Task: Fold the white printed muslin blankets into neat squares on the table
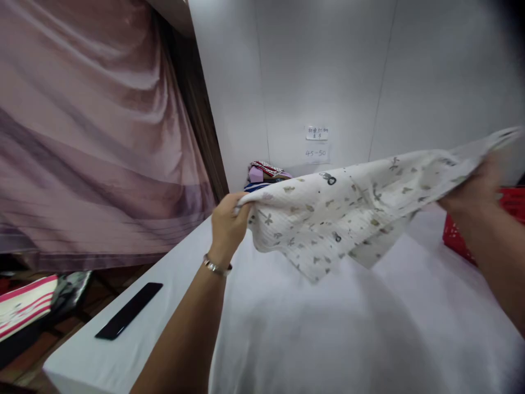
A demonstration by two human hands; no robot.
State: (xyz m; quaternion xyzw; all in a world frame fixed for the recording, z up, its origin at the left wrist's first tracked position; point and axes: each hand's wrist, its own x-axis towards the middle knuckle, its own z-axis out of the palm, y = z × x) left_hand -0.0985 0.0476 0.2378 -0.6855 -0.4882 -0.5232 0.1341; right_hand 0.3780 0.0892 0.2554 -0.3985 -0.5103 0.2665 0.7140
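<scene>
A white cloth (348, 213) printed with small grey and tan figures is stretched in the air above a white table (287, 328). My left hand (226, 225) is closed on the cloth's left edge; a metal bracelet sits on that wrist. My right hand (476, 189) grips the cloth's right end at the frame's right side and is smeared by motion. The cloth's lower part hangs down between the two hands, just above the tabletop.
A black flat device (129, 317) lies near the table's left edge. Folded clothes (264, 175) are stacked at the back by the white wall, under paper labels (316, 142). A red basket (492, 224) stands at right. A mauve curtain (94, 137) hangs at left.
</scene>
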